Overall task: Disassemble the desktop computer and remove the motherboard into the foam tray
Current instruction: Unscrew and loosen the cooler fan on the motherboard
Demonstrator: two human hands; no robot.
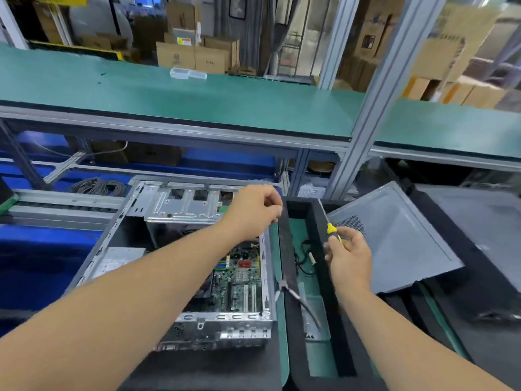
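Note:
An open desktop case (197,320) lies on its side in front of me, with the green motherboard (239,280) still inside at its right half. My left hand (255,213) hovers over the case's upper right corner, its fingers pinched together; whether something small is held in them I cannot tell. My right hand (349,255) grips a yellow-and-black screwdriver (330,228), shaft pointing up and away. It is above the black foam tray (291,334), which stands just right of the case and holds a black cable (303,258) and pliers (298,297).
The removed grey side panel (394,244) leans over the tray's right side. A green shelf (197,100) on aluminium posts (363,114) overhangs the bench; a clear plastic box (187,73) sits on it. Blue bins (42,266) lie left, coiled cable (98,186) behind the case.

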